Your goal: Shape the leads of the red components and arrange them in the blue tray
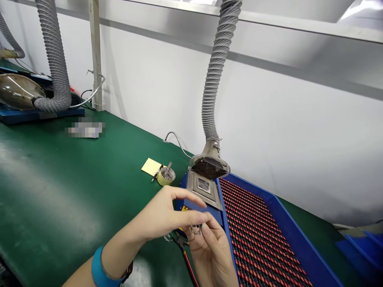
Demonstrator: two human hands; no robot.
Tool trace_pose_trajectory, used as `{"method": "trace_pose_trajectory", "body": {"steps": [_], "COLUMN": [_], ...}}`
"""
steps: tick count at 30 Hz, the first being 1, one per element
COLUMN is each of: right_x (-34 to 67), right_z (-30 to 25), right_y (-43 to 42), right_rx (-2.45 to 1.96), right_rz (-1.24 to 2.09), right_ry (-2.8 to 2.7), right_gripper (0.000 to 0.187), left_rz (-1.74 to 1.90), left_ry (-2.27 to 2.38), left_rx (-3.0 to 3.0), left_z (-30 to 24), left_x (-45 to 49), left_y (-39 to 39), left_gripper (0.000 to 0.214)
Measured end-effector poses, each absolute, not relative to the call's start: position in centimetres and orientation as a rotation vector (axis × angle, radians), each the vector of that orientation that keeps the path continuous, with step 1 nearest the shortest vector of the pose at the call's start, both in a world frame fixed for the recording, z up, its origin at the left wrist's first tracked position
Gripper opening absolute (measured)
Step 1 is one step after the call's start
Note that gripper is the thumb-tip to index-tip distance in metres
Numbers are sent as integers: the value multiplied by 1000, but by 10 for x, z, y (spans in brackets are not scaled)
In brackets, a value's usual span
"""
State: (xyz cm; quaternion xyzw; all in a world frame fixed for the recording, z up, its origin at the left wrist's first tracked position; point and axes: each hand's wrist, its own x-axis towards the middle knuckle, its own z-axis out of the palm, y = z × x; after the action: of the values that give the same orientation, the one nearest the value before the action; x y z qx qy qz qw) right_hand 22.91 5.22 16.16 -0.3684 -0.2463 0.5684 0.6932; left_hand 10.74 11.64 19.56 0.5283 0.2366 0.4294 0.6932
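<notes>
Both my hands meet in front of the soldering pot. My right hand (214, 249) is closed, its thumb and fingers pinching a small component with thin metal leads (196, 229). Most of the component is hidden by the fingers. My left hand (172, 211), with a blue band (103, 265) at the wrist, lies over it. Its thumb tip touches the right fingertips beside the component, while its index finger arches above, apart from the thumb. Just below the hands lie red-handled cutters (187, 255) and some loose wire clippings (168, 237).
The solder pot (203, 185) sits under a round fume hood (209, 166) on a grey hose. At right, a blue tray (277, 207) holds rows of red and black parts (260, 235). A tape roll (166, 176), pen (157, 173) and yellow paper (151, 166) lie behind my left hand.
</notes>
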Motion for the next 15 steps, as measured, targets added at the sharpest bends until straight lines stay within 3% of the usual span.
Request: {"method": "trace_pose_trajectory", "body": {"steps": [3, 15], "right_x": [230, 234], "right_z": [156, 164], "right_y": [53, 49], "right_rx": [-826, -835], "right_rz": [1248, 1283], "right_ry": [-539, -601], "right_gripper": [17, 18], "left_rz": [971, 1653], "left_ry": [550, 683], "left_rx": [1044, 867], "left_z": [192, 198], "left_x": [118, 96], "left_y": [111, 118], "left_gripper": [14, 4]}}
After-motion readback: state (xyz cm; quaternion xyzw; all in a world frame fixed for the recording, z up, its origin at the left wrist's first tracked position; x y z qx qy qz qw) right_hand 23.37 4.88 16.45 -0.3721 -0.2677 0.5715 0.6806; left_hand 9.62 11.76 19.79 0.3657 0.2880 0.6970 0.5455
